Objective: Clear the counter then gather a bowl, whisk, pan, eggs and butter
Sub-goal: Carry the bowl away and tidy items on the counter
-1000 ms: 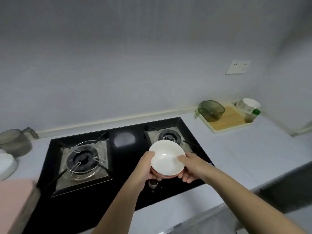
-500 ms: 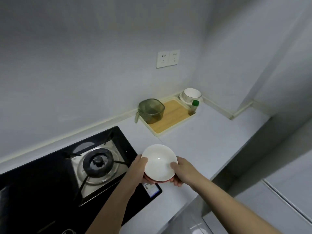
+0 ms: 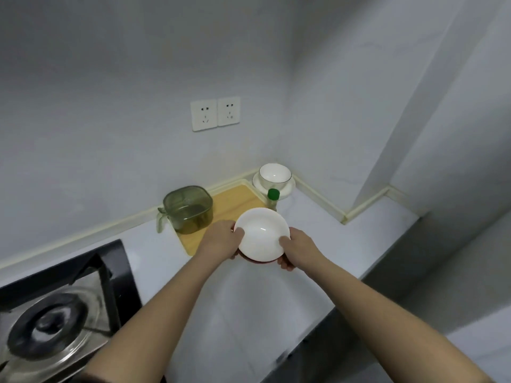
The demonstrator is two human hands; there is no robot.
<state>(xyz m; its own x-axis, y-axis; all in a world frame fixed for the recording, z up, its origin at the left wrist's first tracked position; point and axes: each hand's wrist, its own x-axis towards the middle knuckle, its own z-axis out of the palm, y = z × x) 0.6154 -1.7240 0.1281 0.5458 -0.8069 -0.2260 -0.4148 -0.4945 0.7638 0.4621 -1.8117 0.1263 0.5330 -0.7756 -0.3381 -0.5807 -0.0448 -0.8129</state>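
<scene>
Over a smooth pale counter (image 3: 318,272), beside one black glass gas stove (image 3: 55,322), one rectangular wooden board (image 3: 235,200) carries one square, translucent green container (image 3: 188,208). The left hand (image 3: 221,241) and right hand (image 3: 298,250) grasp opposite rims of one round, glossy white bowl (image 3: 262,236) with a red underside, over the counter at the board's near edge. One smaller white bowl (image 3: 275,175) and one green-capped bottle (image 3: 273,199) stand in the corner.

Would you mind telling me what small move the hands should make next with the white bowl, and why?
Probably lower the bowl onto the bare counter beside the cutting board. The left hand and right hand both grip its rim, holding it in the air, and the board already carries a green container.
</scene>
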